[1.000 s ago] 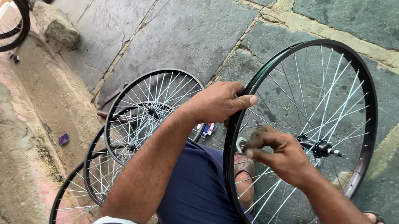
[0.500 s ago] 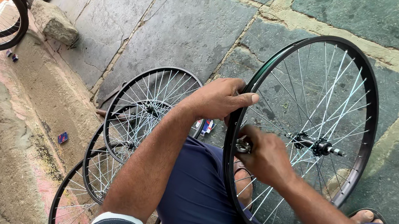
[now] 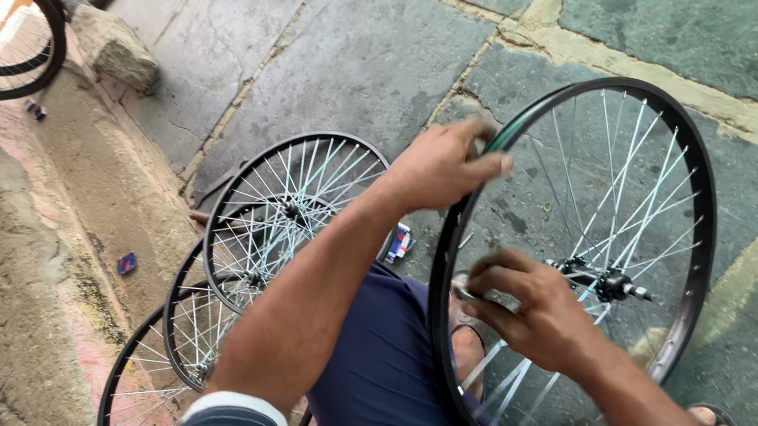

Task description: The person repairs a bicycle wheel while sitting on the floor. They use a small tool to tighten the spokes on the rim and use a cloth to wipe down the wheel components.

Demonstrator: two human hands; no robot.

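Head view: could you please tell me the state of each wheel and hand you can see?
Black wheel: upright, held at the rim.
Left hand: gripping the rim's top edge.
Right hand: closed on a small tool at the rim.
Spare wheels: stacked, leaning against the step.
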